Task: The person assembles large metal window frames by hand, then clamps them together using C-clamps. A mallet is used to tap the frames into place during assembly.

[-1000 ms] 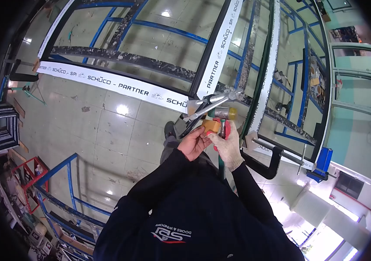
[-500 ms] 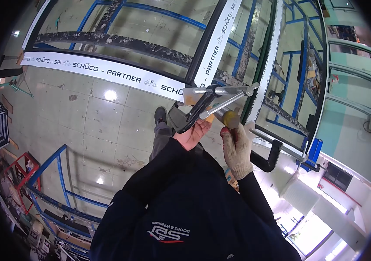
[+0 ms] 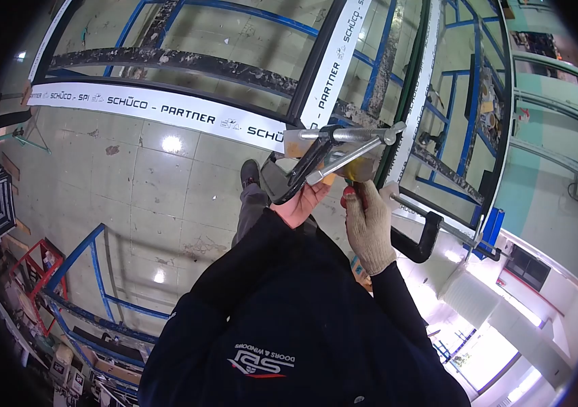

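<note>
My bare left hand (image 3: 300, 206) is just below a black C-clamp (image 3: 293, 178) at the frame's corner. Its fingers reach up to a small orange block (image 3: 327, 180), partly hidden behind the clamp's silver handle. To the right, my gloved right hand (image 3: 369, 230) is closed round a red-handled tool (image 3: 348, 195), its tip hidden near a yellowish piece under the clamp. The clamp's threaded rod (image 3: 360, 138) lies across the joint of the dark frame (image 3: 160, 108), which carries white printed film.
A second black C-clamp (image 3: 426, 237) grips the frame to the right. Blue metal stands (image 3: 102, 271) occupy the lower left, beside a red rack (image 3: 34, 278). My shoe (image 3: 250, 173) is on the tiled floor. Metal profiles lie at the far right.
The tool in my right hand has tilted or shifted, and more of its red handle shows. The yellowish piece is now darker and partly covered. My left hand has barely moved.
</note>
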A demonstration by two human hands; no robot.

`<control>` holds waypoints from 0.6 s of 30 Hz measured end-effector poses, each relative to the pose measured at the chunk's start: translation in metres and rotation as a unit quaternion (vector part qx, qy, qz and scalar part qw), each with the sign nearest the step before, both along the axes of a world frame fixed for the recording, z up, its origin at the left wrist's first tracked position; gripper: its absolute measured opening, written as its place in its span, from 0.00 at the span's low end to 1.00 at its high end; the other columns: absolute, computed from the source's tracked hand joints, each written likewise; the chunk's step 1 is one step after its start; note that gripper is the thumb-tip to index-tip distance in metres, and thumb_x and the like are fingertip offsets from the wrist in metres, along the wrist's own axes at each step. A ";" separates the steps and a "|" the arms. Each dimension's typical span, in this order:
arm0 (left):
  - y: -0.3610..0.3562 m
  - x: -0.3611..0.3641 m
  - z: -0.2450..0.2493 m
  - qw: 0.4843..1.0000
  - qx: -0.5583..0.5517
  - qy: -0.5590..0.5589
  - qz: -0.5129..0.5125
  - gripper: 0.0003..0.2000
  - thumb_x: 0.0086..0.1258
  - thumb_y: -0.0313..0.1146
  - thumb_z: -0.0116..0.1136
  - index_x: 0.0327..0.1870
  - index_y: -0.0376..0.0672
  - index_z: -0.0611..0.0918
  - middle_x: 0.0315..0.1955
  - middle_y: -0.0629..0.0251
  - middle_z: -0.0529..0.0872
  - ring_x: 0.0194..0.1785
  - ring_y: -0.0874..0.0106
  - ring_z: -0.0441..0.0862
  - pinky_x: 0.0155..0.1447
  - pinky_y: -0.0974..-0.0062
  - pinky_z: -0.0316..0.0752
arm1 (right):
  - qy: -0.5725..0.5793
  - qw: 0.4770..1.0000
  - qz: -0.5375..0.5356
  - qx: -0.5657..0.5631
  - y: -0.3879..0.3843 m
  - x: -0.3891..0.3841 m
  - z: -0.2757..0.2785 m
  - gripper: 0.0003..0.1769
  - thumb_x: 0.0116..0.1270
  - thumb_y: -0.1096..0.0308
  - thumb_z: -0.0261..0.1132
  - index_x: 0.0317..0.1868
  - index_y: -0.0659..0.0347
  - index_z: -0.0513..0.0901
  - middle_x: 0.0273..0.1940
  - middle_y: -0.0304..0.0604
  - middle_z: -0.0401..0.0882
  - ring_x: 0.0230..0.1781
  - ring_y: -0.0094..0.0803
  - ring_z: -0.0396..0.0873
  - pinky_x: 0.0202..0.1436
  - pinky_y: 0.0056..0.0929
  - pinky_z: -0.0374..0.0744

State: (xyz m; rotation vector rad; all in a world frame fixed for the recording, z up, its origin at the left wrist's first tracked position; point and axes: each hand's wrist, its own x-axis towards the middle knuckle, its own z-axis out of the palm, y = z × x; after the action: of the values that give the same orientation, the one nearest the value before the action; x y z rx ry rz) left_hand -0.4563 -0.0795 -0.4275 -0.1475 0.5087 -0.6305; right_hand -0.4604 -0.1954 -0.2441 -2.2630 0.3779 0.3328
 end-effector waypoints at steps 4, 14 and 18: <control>0.000 0.001 -0.002 1.000 -0.013 -0.006 -0.003 0.15 0.82 0.31 0.52 0.64 0.37 0.73 0.59 0.57 0.81 0.60 0.65 0.82 0.68 0.63 0.79 | -0.022 0.999 0.018 -0.021 -0.006 0.000 -0.007 0.12 0.79 0.70 0.56 0.57 0.66 0.76 0.36 0.43 0.81 0.33 0.26 0.78 0.39 0.29 0.78; -0.002 -0.002 -0.014 1.000 -0.026 0.008 -0.001 0.15 0.82 0.32 0.49 0.62 0.33 0.73 0.55 0.54 0.82 0.51 0.67 0.83 0.67 0.64 0.79 | -0.012 0.999 -0.001 -0.044 0.001 0.009 0.000 0.11 0.75 0.72 0.59 0.54 0.66 0.77 0.37 0.60 0.82 0.40 0.57 0.84 0.42 0.44 0.79; 0.002 -0.004 -0.007 0.999 -0.001 0.034 -0.031 0.14 0.82 0.33 0.47 0.61 0.32 0.73 0.51 0.54 0.82 0.49 0.66 0.83 0.64 0.65 0.80 | 0.033 0.991 -0.104 0.075 -0.007 0.000 0.005 0.21 0.69 0.69 0.70 0.58 0.68 0.75 0.42 0.51 0.85 0.45 0.41 0.87 0.49 0.39 0.82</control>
State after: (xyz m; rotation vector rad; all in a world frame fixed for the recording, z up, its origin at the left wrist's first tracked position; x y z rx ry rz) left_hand -0.4602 -0.0771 -0.4341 -0.1567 0.5805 -0.6876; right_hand -0.4603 -0.2023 -0.2394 -2.0481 0.5975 0.3166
